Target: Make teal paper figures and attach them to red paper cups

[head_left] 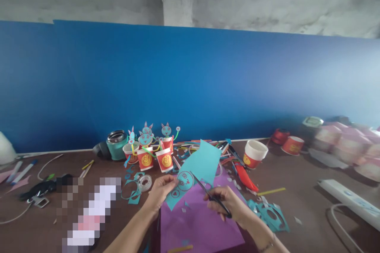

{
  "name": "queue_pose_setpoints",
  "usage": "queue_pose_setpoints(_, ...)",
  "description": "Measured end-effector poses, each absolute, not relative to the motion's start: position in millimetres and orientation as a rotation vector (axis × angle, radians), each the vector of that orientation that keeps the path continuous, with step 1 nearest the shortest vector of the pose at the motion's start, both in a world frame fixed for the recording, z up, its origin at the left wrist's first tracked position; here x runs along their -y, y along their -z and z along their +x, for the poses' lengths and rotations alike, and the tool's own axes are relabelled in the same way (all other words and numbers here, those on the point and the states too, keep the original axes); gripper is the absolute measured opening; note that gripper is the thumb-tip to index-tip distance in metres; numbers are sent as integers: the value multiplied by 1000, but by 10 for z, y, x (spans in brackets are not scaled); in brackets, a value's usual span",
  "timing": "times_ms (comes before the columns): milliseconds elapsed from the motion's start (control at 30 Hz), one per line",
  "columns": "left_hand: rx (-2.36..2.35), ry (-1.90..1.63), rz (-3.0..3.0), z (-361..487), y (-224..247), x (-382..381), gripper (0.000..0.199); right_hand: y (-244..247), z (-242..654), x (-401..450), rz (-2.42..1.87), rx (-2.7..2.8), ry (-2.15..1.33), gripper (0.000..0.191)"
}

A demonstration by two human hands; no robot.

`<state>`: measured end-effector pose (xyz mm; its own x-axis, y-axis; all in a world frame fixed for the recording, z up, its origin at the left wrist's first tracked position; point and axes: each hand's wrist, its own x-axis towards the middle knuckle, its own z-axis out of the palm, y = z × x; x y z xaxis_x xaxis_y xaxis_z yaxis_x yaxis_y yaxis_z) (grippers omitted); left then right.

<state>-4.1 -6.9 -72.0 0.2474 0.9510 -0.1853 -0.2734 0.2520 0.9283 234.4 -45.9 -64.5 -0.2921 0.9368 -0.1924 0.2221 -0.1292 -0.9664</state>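
While the left hand (162,193) pinched the blue sheet (204,162) between thumb and fingers, the right hand (227,203) gripped the scissors (199,182) by the handles. Head view: sheet mid-worktop, over the far part of a purple sheet (204,227) that spread toward 5 o'clock. Scissors tip lay at the right edge of the drawn face (185,182); couldn't tell if the blades were parted. Left hand sat at the face's 8 o'clock, right hand at its 4 o'clock. A small drawn circle with a heart (175,193) lay just beside it, at 7 o'clock.

Clocked from the face: tape roll (145,183) was at 9; red-and-white paper cups (145,159) with blue paper figures stood at 10, the teal jar (117,147) farther out that way. White-and-red cup (255,151) stood at 2, cut blue scraps (272,216) lay at 4, and a power strip (350,201) lay well apart at 3.
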Motion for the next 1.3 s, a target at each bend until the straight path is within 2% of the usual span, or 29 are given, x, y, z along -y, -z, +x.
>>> queue_pose_setpoints(300, -1135, -953, 1246, -50, 686, 64, 32, 688, 2359, 431, -1425, 1569, -1529, 38)
queue_pose_setpoints(467, -1189, -897, 1387, -35, 697, 64, 32, 624, 2430, 478, -1343, 1593, -1661, 42)
queue_pose_setpoints(667, -1180, -846, 1349, -24, 664, 100, 32, 640, 2512, 444, -1356, 1590, -1789, 42)
queue_pose_setpoints(1300, -1072, -845, 1124, -44, 677, 117, 29, 709, 2533, 411, -1334, 1564, -1772, 38)
